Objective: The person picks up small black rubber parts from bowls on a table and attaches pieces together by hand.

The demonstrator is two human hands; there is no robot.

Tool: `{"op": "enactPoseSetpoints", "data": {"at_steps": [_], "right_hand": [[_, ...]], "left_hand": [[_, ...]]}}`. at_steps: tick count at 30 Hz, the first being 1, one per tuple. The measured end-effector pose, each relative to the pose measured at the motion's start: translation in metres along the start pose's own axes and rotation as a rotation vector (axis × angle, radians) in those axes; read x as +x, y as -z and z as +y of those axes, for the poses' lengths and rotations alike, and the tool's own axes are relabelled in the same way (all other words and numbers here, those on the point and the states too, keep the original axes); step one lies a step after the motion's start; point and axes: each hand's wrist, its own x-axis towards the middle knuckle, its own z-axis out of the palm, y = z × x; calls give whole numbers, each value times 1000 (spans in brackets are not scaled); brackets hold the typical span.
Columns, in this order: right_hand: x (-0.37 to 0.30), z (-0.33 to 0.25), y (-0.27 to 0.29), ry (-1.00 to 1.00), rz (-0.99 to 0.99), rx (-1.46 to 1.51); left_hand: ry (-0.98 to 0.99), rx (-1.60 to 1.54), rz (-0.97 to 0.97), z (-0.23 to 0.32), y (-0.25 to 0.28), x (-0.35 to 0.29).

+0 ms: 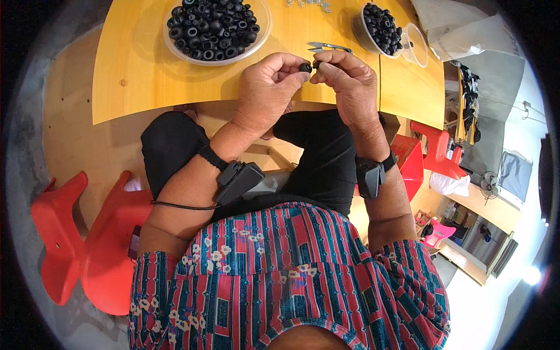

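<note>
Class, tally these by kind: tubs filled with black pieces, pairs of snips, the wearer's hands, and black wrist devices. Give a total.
Filled tubs: 2 (large tub, small tub)
Snips: 1
Hands: 2 (left hand, right hand)
Wrist devices: 2 (left device, right device)
Total: 7

Here's a small, rounded black piece point(305, 67), hollow end showing, pinched over the worktop point(175, 84); right beside it, a dark bit point(316, 65), mostly hidden!

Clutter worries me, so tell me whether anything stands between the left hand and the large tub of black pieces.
Nothing visible stands between the left hand, which pinches a black piece, and the large tub; only tabletop shows there. The snips lie off to the right, just beyond the right hand.
</note>
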Motion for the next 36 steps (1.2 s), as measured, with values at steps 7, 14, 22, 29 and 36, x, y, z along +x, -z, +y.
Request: {"op": "enactPoseSetpoints", "data": {"at_steps": [7, 14, 22, 29, 36], "right_hand": [[0, 0, -3, -12, 31, -5], [1, 0, -1, -9, 45, -55], [-1, 2, -5, 29, 52, 9], [-1, 4, -6, 107, 25, -51], [-2, 1, -8, 122, 51, -95]], "left_hand": [[-92, 2, 42, -6, -2, 2], [-108, 18, 43, -5, -3, 2], [-91, -2, 55, -5, -3, 0], [-92, -17, 45, -6, -2, 1], [-99, -20, 52, -8, -3, 2]]}}
